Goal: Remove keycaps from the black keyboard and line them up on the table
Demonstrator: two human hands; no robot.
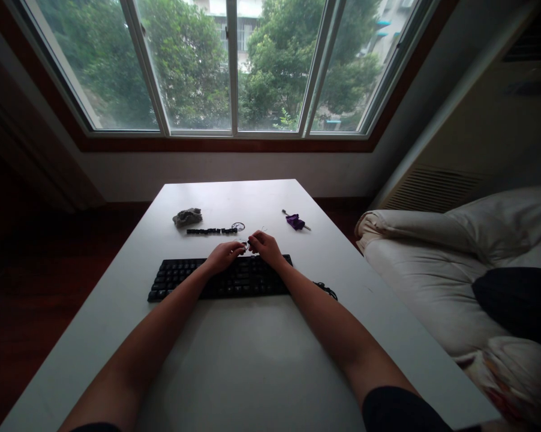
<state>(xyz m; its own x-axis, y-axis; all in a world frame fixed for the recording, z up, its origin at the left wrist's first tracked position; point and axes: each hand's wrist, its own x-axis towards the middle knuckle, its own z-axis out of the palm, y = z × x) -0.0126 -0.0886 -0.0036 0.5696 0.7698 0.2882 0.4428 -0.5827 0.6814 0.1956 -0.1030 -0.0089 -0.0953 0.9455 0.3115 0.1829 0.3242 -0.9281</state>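
Over the back edge of a black keyboard, my two hands meet with fingertips almost touching. My left hand is closed in a pinch on a small pale ring-like piece, too small to name surely. My right hand is also closed, pinching a tiny dark piece that looks like a keycap. Beyond my left hand lies a row of black keycaps, with a thin dark ring at its right end. Part of the keyboard is hidden under my forearms.
A crumpled grey cloth lies at the white table's far left. Purple cloth with a thin brush-like stick is at the right. A black cable is coiled beside the keyboard. A pale sofa stands right of the table.
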